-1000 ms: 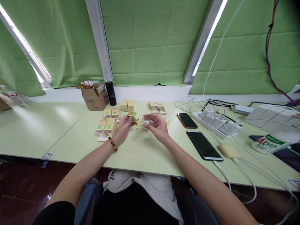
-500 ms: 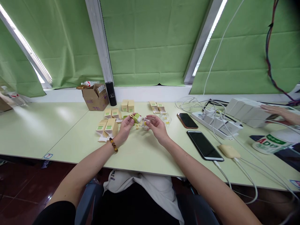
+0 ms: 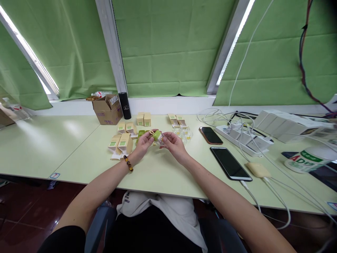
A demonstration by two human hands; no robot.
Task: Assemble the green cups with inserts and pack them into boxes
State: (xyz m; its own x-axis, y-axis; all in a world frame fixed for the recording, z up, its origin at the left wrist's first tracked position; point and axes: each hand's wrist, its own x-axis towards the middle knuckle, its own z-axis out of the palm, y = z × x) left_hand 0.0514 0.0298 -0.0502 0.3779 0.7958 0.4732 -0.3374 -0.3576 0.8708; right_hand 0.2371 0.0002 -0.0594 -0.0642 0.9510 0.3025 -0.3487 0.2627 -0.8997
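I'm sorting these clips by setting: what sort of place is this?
Probably an office or small packing workroom: a long pale green desk below green window blinds, rows of small product boxes, plus phones charging from a power strip.

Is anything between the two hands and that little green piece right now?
Nothing visible. The left hand holds the green piece at its fingertips, and the right hand meets it with a small clear case. The small tan boxes lie off to the left.
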